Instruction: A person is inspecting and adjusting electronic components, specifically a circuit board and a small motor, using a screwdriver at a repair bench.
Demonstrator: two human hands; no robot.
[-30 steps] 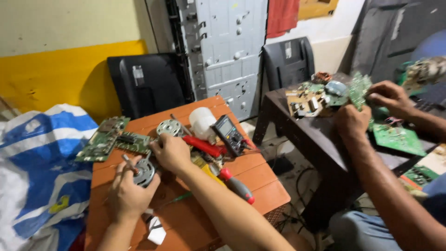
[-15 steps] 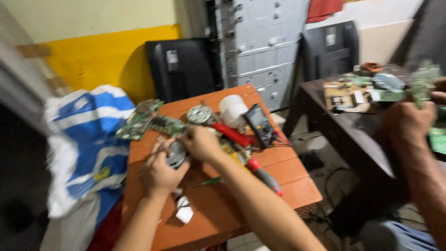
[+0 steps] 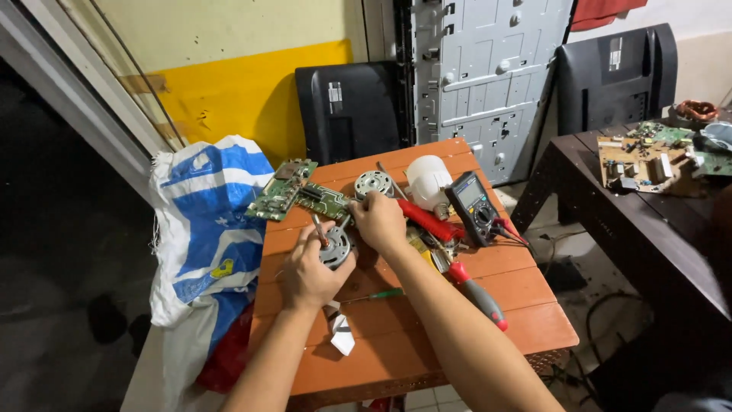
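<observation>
Compared to half a second ago the view has swung left and steadied: the other person's arms that were at the dark side table are out of view now, but both hands sit on the orange table same as before. Left hand is wrapped around a small round motor, with a thin metal tool sticking up between its fingers. Right hand is just beside it, touching the motor's far edge, fingers curled; can't tell if it's actually pinching anything.

Beyond the hands: two green circuit boards, a second motor, a white bulb. Right of the right hand: a red-handled tool, a multimeter and a screwdriver. A blue-and-white sack hangs left of the left hand; can't see what's inside.
</observation>
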